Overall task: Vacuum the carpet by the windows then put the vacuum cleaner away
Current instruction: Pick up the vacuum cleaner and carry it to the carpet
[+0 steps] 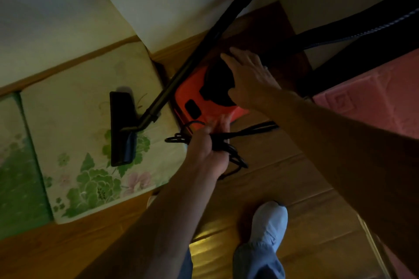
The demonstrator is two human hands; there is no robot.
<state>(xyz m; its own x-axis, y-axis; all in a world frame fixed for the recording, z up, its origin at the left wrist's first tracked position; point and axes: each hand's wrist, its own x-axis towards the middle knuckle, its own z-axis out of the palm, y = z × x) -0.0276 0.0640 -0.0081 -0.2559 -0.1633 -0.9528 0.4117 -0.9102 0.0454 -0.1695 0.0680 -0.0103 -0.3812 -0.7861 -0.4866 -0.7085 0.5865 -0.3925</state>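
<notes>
Scene: dim view looking straight down into a room corner w/ a wood floor (283,188); a person is bending over a red vacuum cleaner (192,90).
Step in hand: judging by the gathered cord, this is the putting-away part, not the vacuuming.
L hand: the left hand (208,145) is gripping a bundled black cord (235,156), fingers curled round the loops, just in front of the vac body.
R hand: the right hand (249,75) is reaching over the vac's black top, fingers spread & straight, clamping nothing. Can't tell if it's touching the top or hovering just above.
Vac position: the body is sitting on the floor in the corner, close to the pale wall (170,7) & just beside a floral mat (74,120).
Wand: the wand (192,61) is leaning up from the mat toward the top of frame, crossing the vac's left edge.
Floor head: the floor head (121,129) is lying on the floral mat.
Hose: the hose (340,38), dark & ribbed, is running off at upper right.
Next move: prob. calling for the cord to be stowed at the body while the R hand is steadying it or finding a handle. Loose loops are hanging below the L hand & could snag.
Count: 1 vac body, 1 wand, 1 floor head, 1 hose, 1 cord bundle, 2 hands, 2 mats (the floral mat plus a greener mat (13,154) at the left edge), 1 foot (269,217) in a pale shoe plainly showing.
Also: a pink surface (374,97) is showing at right; no window is in view.
</notes>
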